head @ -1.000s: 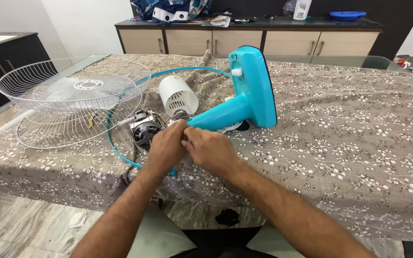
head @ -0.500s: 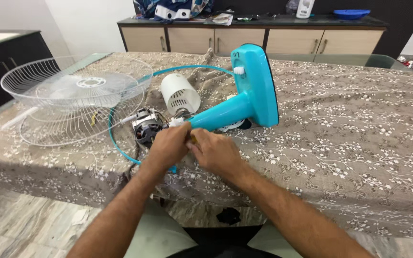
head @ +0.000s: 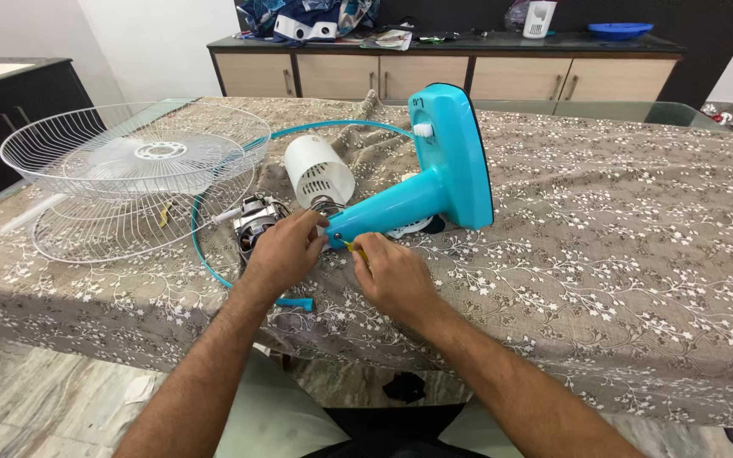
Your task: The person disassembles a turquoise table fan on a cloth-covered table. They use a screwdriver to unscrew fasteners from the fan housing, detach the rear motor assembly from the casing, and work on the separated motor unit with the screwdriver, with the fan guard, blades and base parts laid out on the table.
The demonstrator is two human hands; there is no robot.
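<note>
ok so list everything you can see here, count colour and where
fan stand: 1, turquoise, lying on its side mid-table
motor: 1, bare metal, at the stand's neck end
motor cover: 1, white, behind the motor
wire grilles: 2, white, stacked at table left
rim ring: 1, turquoise, looped around the motor
screwdriver: 1, yellow, mostly hidden in the right hand
tablecloth: 1, brown with white flowers, over the table
sideboard: 1, beige doors, dark top, far wall
bowl: 1, blue, on the sideboard
left hand: at the motor and neck
right hand: gripping the screwdriver
</note>
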